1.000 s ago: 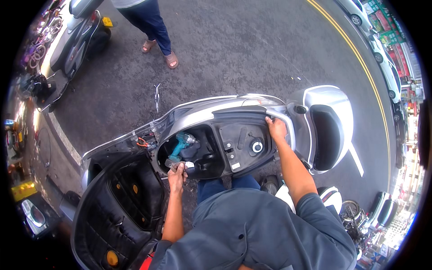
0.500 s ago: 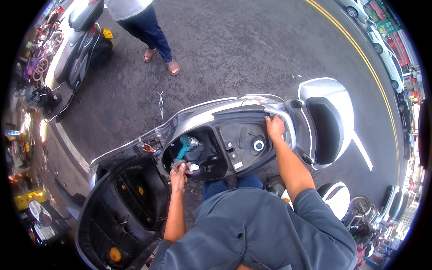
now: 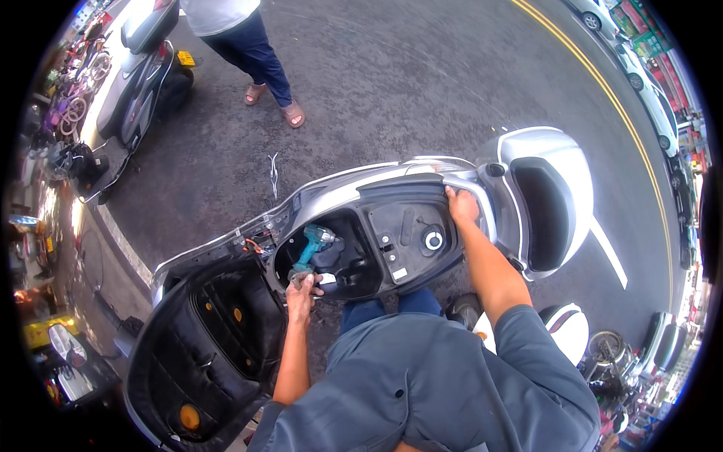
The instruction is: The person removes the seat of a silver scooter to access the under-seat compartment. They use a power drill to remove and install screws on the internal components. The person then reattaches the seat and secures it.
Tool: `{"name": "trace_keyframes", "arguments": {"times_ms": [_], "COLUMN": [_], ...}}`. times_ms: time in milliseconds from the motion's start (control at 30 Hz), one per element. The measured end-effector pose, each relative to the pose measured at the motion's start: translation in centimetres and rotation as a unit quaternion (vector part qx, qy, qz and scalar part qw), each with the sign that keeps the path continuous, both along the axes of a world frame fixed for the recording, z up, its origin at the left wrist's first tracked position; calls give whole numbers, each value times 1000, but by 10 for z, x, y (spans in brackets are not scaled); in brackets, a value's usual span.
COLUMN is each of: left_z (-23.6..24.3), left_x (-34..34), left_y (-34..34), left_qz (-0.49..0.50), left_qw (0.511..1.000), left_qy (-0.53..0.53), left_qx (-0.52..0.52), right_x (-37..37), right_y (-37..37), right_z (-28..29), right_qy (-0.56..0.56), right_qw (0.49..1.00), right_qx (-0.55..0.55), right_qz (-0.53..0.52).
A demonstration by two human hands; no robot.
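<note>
Scooter [image 3: 388, 176] crosswise before the person [image 3: 407, 369], seat [image 3: 215, 331] left, box [image 3: 557, 211] right.
The drill [image 3: 315, 242] lies in the left part of the storage bin [image 3: 360, 242], left of the fuel cap [image 3: 433, 239]; the left hand [image 3: 300, 298] is at its near rim, the right hand [image 3: 462, 205] at its right end; 1 bystander [image 3: 248, 54] stands beyond.

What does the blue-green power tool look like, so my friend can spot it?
Start at the big silver scooter with its black seat tipped open. Inside its deep black bin, look near the person's left hand. The power tool is shaped like a drill, and its blue-green body stands out from the dark things around it.
</note>
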State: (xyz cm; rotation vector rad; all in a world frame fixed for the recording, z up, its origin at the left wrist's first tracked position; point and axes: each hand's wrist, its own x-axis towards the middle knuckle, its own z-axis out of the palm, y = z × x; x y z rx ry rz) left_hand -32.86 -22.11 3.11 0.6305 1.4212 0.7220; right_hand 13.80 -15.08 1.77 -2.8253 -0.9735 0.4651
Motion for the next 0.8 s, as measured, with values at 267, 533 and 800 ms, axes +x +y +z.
{"name": "trace_keyframes", "arguments": {"times_ms": [267, 533, 800], "left_z": [4, -4, -1], "left_x": [-5, 0, -3], "left_y": [-9, -26, -38], "left_qz": [-7, 4, 15], "left_qw": [1000, 1000, 1000], "left_qy": [17, 10, 21], "left_qx": [10, -3, 4], "right_x": [-9, 3, 2], "right_y": [-2, -11, -9], "right_z": [2, -22, -8], "right_qy": [-2, -17, 21], "right_qw": [1000, 998, 998], "right_qx": [1, 66, 63], "right_qz": [-4, 8, -19]}}
